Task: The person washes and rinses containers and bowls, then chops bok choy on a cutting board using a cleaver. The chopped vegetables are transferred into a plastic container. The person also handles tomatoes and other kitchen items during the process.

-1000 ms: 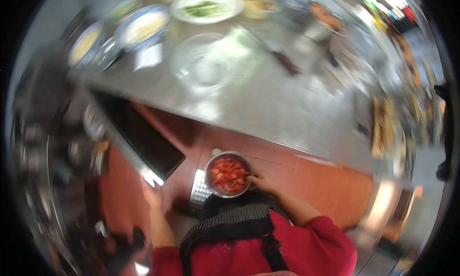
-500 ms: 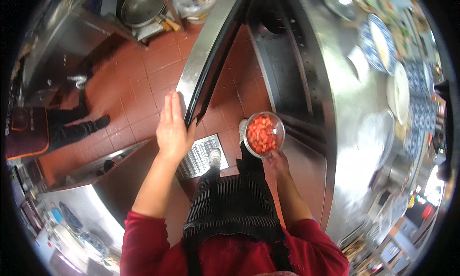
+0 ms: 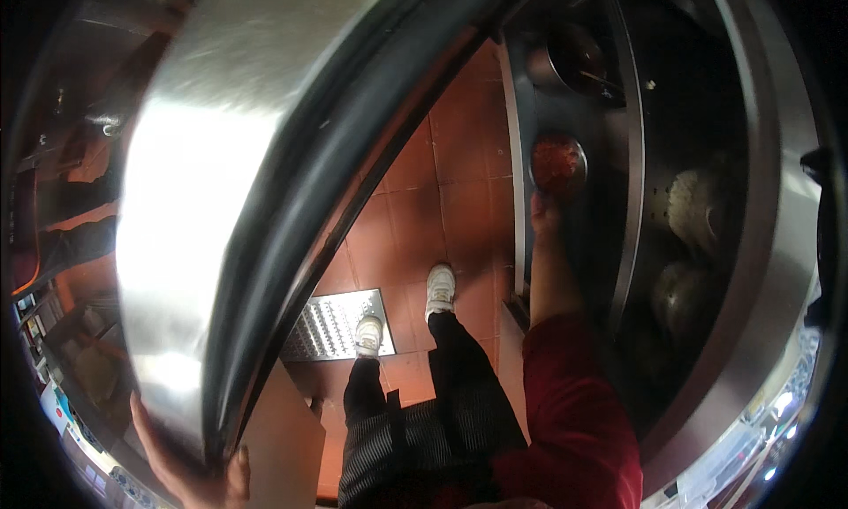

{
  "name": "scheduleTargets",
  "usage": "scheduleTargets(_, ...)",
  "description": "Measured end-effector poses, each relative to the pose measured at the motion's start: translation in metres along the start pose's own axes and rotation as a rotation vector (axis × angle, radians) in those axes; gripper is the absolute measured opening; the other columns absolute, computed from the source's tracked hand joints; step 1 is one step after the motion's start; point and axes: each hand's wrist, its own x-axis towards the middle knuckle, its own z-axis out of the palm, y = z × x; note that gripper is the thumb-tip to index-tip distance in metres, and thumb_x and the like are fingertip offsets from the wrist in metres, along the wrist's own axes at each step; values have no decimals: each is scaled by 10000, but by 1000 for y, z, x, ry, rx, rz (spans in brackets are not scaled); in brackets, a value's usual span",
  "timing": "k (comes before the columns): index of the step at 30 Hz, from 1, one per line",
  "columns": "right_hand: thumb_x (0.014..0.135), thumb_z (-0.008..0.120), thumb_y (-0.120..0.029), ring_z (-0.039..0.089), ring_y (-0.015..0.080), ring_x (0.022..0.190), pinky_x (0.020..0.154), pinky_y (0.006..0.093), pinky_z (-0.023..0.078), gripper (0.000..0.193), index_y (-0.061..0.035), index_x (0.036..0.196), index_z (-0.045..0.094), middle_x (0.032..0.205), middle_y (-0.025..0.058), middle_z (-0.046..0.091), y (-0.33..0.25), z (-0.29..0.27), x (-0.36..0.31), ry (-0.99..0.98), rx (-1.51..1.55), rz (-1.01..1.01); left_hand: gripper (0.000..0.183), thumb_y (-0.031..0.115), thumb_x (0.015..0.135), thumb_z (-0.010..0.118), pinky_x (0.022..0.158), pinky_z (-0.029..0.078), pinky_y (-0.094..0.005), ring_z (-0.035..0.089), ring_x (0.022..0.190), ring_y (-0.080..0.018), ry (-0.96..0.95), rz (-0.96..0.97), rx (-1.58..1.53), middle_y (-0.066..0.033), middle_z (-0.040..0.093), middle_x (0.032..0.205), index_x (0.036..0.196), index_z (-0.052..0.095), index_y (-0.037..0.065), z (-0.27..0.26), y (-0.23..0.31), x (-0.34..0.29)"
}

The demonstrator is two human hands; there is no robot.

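My right hand (image 3: 545, 212) is shut on the near rim of a bowl of chopped tomatoes (image 3: 558, 166). That bowl is inside a dark cabinet under the counter, at its lower level; whether it rests on the surface there is hard to tell. At the lower left, my left hand (image 3: 190, 478) grips the edge of the open steel door (image 3: 199, 244), fingers on the outer side and thumb on the inner. A black seal (image 3: 291, 191) runs along the door's inner edge.
Farther in the cabinet stands a round pot (image 3: 574, 57) with a thin handle in it. Pale, bulky things (image 3: 693, 211) lie on the right behind a metal rail (image 3: 634, 156). A metal floor grate (image 3: 336, 328) lies by my feet. Another person's dark-clothed legs (image 3: 79, 244) show at far left.
My right hand has carried the tomato bowl forward and right into the cabinet. I have leaned in closer, so the door looks larger. My left hand has gone from flat to gripping the door's edge.
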Motion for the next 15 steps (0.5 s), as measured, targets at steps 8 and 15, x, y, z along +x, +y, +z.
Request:
scheduleTargets(8, 889, 528, -278, 577, 189, 779, 615, 291, 485, 172, -122, 928, 589, 835, 91, 588, -15, -7, -54, 998, -111, -155, 986, 489, 692, 740, 1005, 326, -448, 422, 1204, -356, -98, -36, -49, -263, 390, 1332, 1376, 270, -44, 23, 14, -88)
scheduleTargets(15, 752, 571, -102, 499, 203, 853, 691, 321, 424, 57, -130, 795, 547, 856, 64, 535, 94, 19, -189, 442, 45, 295, 881, 281, 659, 737, 899, 419, -373, 527, 1062, -320, -44, 61, -397, -224, 491, 1149, 1319, 292, -97, 61, 8, -122)
